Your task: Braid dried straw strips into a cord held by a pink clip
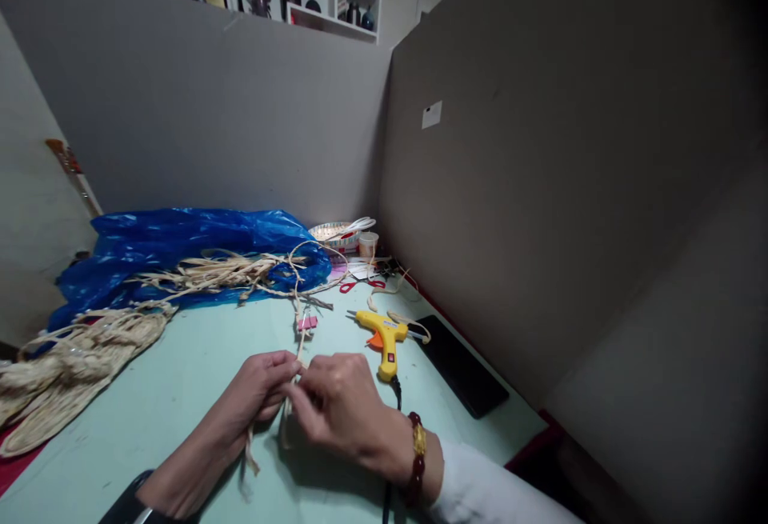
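Note:
Strands of pale straw cord (302, 346) run down from a pink binder clip (308, 322) into both hands. My left hand (267, 384) pinches the cord from the left side. Close against it, my right hand (339, 396) has its fingers closed on the same cord. Loose cord ends hang below the hands, and one frayed end shows under the left wrist. The exact grip between the fingertips is partly hidden by the right hand. A yellow glue gun (387, 340) lies on the table to the right of the hands.
Behind is a blue plastic bag (198, 228) with dried straw strands (222, 272). Woven straw pieces (102, 348) lie at the left. Red-handled scissors (362, 285), a cup (368, 245) and a patterned basket (330, 231) stand at the back. A black flat object (462, 368) rests near the right wall.

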The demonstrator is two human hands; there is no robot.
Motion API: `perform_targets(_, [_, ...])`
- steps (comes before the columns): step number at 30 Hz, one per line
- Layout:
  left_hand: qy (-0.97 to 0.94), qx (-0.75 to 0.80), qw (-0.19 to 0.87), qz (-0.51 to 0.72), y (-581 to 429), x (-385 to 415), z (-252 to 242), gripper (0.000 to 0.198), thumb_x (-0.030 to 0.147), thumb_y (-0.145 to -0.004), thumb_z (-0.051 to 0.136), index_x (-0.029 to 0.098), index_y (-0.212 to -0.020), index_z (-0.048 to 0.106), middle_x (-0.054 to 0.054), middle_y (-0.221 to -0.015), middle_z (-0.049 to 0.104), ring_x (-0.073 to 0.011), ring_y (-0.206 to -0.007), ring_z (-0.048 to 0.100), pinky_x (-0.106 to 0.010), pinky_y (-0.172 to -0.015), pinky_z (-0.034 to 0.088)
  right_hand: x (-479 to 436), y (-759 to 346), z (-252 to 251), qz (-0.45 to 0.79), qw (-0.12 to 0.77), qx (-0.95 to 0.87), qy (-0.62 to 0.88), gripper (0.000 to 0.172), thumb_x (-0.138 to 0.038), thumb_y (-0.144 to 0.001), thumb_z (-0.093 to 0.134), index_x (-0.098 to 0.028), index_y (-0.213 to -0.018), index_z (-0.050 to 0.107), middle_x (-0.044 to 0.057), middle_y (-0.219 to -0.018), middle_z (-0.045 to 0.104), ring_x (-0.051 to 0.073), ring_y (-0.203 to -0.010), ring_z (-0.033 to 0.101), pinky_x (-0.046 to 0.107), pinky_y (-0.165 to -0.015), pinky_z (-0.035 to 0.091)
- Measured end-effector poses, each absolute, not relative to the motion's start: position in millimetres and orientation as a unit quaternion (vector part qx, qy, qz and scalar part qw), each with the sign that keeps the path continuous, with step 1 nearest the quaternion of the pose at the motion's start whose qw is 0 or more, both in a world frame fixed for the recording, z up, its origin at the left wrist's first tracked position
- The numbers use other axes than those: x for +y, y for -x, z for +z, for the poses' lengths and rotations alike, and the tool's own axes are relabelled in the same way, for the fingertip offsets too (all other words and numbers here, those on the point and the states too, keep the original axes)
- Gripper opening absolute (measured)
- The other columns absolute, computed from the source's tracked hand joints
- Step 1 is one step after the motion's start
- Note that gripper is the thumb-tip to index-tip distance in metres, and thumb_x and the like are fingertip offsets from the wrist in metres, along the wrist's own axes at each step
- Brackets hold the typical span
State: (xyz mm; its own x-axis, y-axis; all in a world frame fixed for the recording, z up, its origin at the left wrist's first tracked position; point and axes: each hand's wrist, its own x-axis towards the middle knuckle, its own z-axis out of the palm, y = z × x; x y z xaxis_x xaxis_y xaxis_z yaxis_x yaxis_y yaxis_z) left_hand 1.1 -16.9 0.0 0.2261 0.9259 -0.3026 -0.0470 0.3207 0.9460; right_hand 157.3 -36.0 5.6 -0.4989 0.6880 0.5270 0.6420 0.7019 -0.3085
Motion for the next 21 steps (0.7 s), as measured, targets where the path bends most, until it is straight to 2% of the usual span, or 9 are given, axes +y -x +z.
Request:
perform_targets(3, [-0.443, 0.470, 0.665, 0.375, -2, -15, 0, 0.040, 0.045, -0.059, 0.077, 0.018, -0.064, 0.048, 0.016, -0.043, 0.022, -0.0003, -0.039, 0.010, -0.017, -0.038, 0.005, -30, -160, 13, 0.163, 0.382, -0.778, 0.470, 0.023, -0.032, -0.092, 0.049, -0.016, -0.092, 0.065, 0.006, -0.087, 0.067, 0.015, -0.077, 0.059, 0.026, -0.068, 0.038])
perform_targets(5, [-0.451, 0.471, 0.662, 0.371, -3, -15, 1, 0.039, 0.044, -0.058, 0.077, 0.017, -0.066, 0.050, 0.015, -0.043, 0.025, -0.0002, -0.039, 0.011, -0.017, -0.038, 0.005, -23, -162, 15, 0.257, 0.363, -0.768, 0.462, 0.023, -0.031, -0.089, 0.054, -0.015, -0.104, 0.063, 0.006, -0.090, 0.067, 0.016, -0.080, 0.059, 0.025, -0.070, 0.039])
perform_targets(7, [-0.465, 0.482, 0.649, 0.361, -5, -16, 1, 0.037, 0.043, -0.059, 0.076, 0.016, -0.066, 0.052, 0.013, -0.043, 0.030, -0.0002, -0.038, 0.013, -0.017, -0.038, 0.005, -16, -163, 12, 0.349, 0.322, -0.768, 0.431, 0.017, -0.025, -0.089, 0.052, -0.015, -0.095, 0.063, 0.002, -0.076, 0.065, 0.013, -0.069, 0.056, 0.023, -0.064, 0.038])
perform_targets(9, [-0.482, 0.493, 0.633, 0.353, -6, -17, 1, 0.035, 0.044, -0.061, 0.073, 0.016, -0.067, 0.053, 0.012, -0.043, 0.031, -0.0008, -0.038, 0.014, -0.018, -0.038, 0.006, -10, -163, 7, 0.420, 0.303, -0.753, 0.407, 0.019, -0.021, -0.089, 0.048, -0.014, -0.079, 0.062, -0.001, -0.063, 0.057, 0.009, -0.057, 0.049, 0.021, -0.057, 0.034])
perform_targets(12, [-0.514, 0.510, 0.599, 0.341, -6, -19, 2, 0.032, 0.047, -0.066, 0.066, 0.017, -0.068, 0.054, 0.013, -0.042, 0.026, -0.0028, -0.037, 0.014, -0.019, -0.038, 0.008, -5, -163, 2, 0.474, 0.312, -0.723, 0.395, 0.024, -0.023, -0.089, 0.050, -0.014, -0.067, 0.057, -0.004, -0.054, 0.046, 0.007, -0.049, 0.039, 0.020, -0.051, 0.029])
perform_targets(15, [-0.590, 0.520, 0.521, 0.331, -5, -21, 5, 0.030, 0.048, -0.074, 0.055, 0.018, -0.070, 0.056, 0.010, -0.042, 0.035, -0.0065, -0.037, 0.024, -0.021, -0.040, 0.017, -4, -163, 0, 0.499, 0.347, -0.682, 0.406, 0.028, -0.025, -0.087, 0.052, -0.013, -0.062, 0.056, -0.005, -0.051, 0.044, 0.006, -0.046, 0.034, 0.021, -0.048, 0.025])
perform_targets(18, [-0.680, 0.544, 0.376, 0.315, -5, -26, 12, 0.031, 0.044, -0.079, 0.046, 0.020, -0.061, 0.054, 0.003, -0.046, 0.048, -0.0132, -0.047, 0.045, -0.025, -0.051, 0.031, -5, -162, 0, 0.493, 0.385, -0.645, 0.439, 0.027, -0.024, -0.083, 0.055, -0.012, -0.059, 0.059, -0.003, -0.050, 0.048, 0.007, -0.047, 0.036, 0.021, -0.047, 0.026])
perform_targets(21, [-0.705, 0.585, 0.284, 0.283, -8, -35, 19, 0.036, 0.042, -0.082, 0.040, 0.021, -0.055, 0.050, -0.001, -0.047, 0.054, -0.0181, -0.053, 0.052, -0.029, -0.058, 0.034, -7, -160, -1, 0.447, 0.404, -0.652, 0.460, 0.024, -0.023, -0.080, 0.056, -0.012, -0.060, 0.065, 0.000, -0.053, 0.056, 0.009, -0.052, 0.044, 0.021, -0.050, 0.030])
